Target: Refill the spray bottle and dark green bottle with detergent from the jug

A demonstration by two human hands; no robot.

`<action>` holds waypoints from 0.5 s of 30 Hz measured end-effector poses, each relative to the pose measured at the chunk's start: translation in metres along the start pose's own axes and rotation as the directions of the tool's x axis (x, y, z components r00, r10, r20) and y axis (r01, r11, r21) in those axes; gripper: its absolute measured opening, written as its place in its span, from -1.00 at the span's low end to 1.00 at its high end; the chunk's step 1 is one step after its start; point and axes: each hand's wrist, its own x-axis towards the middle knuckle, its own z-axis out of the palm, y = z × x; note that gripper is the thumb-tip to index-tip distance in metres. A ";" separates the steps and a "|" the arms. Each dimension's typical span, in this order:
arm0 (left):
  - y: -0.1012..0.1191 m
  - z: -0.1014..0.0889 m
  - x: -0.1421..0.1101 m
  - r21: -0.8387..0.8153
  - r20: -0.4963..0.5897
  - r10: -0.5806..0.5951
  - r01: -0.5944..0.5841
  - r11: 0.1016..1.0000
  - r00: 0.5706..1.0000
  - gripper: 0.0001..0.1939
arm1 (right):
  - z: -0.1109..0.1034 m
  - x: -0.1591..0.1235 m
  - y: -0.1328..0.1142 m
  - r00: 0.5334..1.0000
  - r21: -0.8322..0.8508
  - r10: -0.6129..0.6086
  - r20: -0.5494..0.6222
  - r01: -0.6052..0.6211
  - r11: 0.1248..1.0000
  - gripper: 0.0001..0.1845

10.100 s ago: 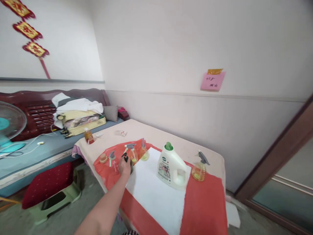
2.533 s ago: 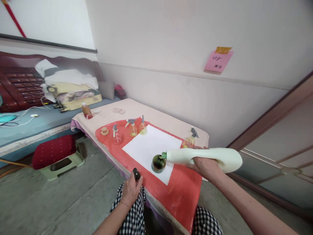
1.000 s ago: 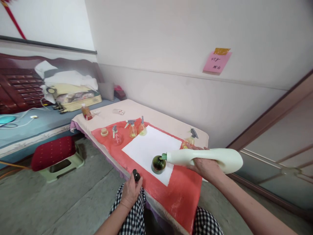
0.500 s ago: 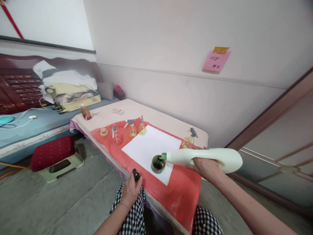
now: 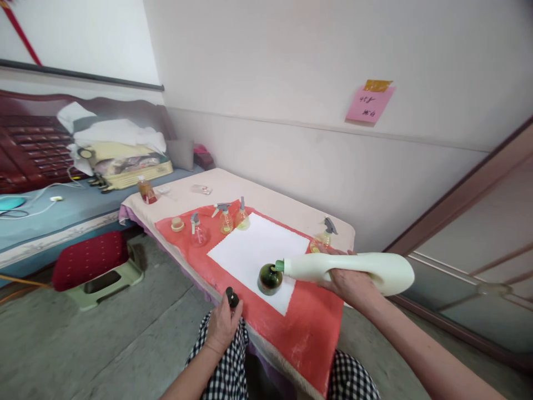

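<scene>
My right hand (image 5: 347,280) grips a large pale green bottle (image 5: 393,273) by its handle and holds it on its side. The bottle's green spout meets the mouth of a round dark green bottle (image 5: 270,282), which stands upright on a white cloth (image 5: 262,239). Whether liquid flows between them is too small to see. My left hand (image 5: 224,322) is closed around a black pump head (image 5: 231,299) near the table's front edge. Just behind my right hand stands a clear spray bottle with a grey trigger (image 5: 328,236).
A red cloth (image 5: 312,333) covers the near part of the table. Several small spray bottles (image 5: 200,233) and a round beige lid (image 5: 177,224) stand at its left. Farther left are an amber bottle (image 5: 147,191) and a red-topped stool (image 5: 89,261). A pink note (image 5: 370,105) hangs on the wall.
</scene>
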 end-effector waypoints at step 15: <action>0.002 -0.001 0.000 0.002 -0.011 0.006 -0.006 1.000 1.000 -0.47 | -0.004 0.001 -0.001 1.000 -0.007 -0.021 -0.010 0.021 1.000 -0.18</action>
